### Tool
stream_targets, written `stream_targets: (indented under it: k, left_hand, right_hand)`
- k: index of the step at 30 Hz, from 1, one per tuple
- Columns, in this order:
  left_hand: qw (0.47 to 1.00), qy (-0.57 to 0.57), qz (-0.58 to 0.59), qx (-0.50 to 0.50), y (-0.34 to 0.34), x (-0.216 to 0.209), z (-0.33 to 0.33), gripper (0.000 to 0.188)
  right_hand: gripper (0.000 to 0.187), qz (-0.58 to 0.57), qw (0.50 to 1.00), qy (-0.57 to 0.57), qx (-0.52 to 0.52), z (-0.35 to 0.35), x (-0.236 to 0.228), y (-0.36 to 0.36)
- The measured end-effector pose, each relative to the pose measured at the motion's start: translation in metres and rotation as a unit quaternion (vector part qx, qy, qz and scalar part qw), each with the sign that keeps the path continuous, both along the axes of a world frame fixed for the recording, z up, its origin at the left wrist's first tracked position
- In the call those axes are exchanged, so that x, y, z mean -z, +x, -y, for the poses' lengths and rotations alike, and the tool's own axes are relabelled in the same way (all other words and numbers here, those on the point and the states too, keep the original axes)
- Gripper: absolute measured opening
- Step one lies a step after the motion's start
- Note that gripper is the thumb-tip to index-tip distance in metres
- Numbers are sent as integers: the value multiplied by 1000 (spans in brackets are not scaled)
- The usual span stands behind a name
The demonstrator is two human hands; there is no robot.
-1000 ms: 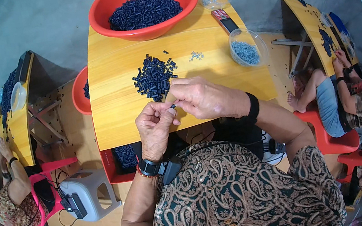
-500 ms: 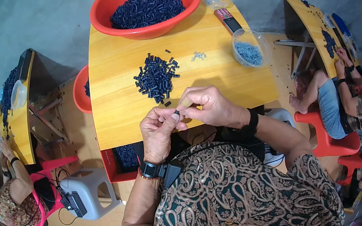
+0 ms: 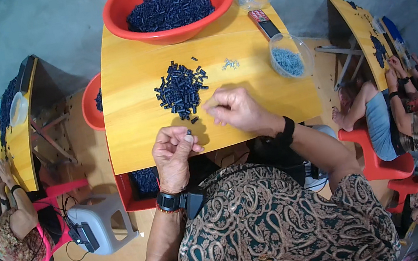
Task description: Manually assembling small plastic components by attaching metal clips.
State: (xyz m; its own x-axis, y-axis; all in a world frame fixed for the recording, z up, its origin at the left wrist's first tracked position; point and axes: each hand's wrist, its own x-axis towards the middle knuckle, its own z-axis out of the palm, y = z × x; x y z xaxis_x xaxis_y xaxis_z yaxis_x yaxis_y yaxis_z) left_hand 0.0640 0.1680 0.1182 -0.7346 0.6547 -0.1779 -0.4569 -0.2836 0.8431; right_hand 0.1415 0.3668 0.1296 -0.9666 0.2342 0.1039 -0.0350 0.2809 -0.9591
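Near the table's front edge, my left hand (image 3: pixel 172 158) is closed, pinching a small black plastic cylinder (image 3: pixel 188 132) upright between thumb and forefinger. Its top end shows above the thumb. My right hand (image 3: pixel 238 108) hovers over the table to the right, fingers bent and apart, slightly blurred; I make out nothing in it. Just beyond both hands lies a heap of similar black cylinders (image 3: pixel 179 91), with one loose cylinder (image 3: pixel 195 120) at its near edge. Right of the heap is a little cluster of thin silvery pins (image 3: pixel 230 63).
A red basin (image 3: pixel 172 37) of black cylinders stands at the table's far side. On the right are a clear tub (image 3: pixel 288 60) of pins and a red-and-black phone (image 3: pixel 263 23). Another red basin (image 3: pixel 91 105) sits below the left edge. People work at side tables.
My right hand has left the cylinder and moved up and right over the table. My left hand, still pinching the cylinder, has shifted slightly left.
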Motion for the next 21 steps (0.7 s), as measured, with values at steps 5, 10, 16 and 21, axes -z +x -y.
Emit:
stream_targets:
  k: [5, 10, 16, 21]
  left_hand:
    - [999, 13, -41, -31, -10, 11, 2, 18]
    - [997, 14, -8, -80, -11, 10, -3, 14]
    - [997, -12, -10, -72, -13, 6, -7, 14]
    - [997, -9, -9, -72, -14, 7, -7, 13]
  right_hand:
    - [16, -24, 977, 200, 66, -19, -8, -18]
    - [16, -45, 954, 297, -2, -17, -10, -29]
    - [17, -14, 941, 337, -37, -19, -11, -29]
    - [17, -20, 944, 328, -32, -25, -15, -22]
